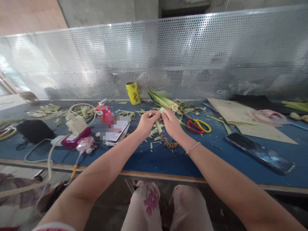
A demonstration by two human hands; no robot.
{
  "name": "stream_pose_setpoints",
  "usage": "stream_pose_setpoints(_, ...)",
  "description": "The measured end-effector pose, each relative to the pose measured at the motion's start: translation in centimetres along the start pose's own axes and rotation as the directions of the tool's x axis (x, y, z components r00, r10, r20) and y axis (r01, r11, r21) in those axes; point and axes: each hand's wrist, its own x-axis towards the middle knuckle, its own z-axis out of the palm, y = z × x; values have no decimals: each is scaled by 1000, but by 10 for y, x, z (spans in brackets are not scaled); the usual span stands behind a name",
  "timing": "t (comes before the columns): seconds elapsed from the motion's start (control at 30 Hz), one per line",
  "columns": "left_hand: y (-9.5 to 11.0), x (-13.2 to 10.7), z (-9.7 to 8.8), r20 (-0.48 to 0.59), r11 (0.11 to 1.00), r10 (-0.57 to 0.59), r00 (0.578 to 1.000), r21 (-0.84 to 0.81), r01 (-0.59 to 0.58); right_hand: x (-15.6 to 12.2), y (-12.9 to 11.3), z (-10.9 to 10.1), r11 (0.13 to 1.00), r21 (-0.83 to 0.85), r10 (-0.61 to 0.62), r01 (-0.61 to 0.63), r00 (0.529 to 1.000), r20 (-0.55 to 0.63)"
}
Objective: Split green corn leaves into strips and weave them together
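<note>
A blue table [154,165] spans the middle of the frame, bearing a leafy stalk [166,103] just above centre, perhaps laid beyond the hands for easy reach. At the centre, the left hand [145,124] and right hand [171,123] nearly meet, likely for close finger work, with scissors [199,126] just to their right, handles facing the person. Their fingertips are pinched almost closed on a pale strip [158,126] between them, seemingly steadying it, though the exact grip is too small to tell.

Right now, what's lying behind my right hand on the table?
A green and pale leafy bundle lies just beyond your right hand on the blue tabletop. Whatever the hand itself covers can't be seen.
</note>
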Motion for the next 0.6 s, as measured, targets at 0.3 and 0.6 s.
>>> stream_pose_setpoints(0.3, -3, -2, 0, 21, 963, 214, 977, 166, -214, 3, 0, -5, 993, -81, -91, 89, 996, -26)
stream_pose_setpoints(0.6, -6, -5, 1, -38, 907, 277, 960, 341, -249, 4, -5, 1, 983, 26, 183, -184, 982, 50)
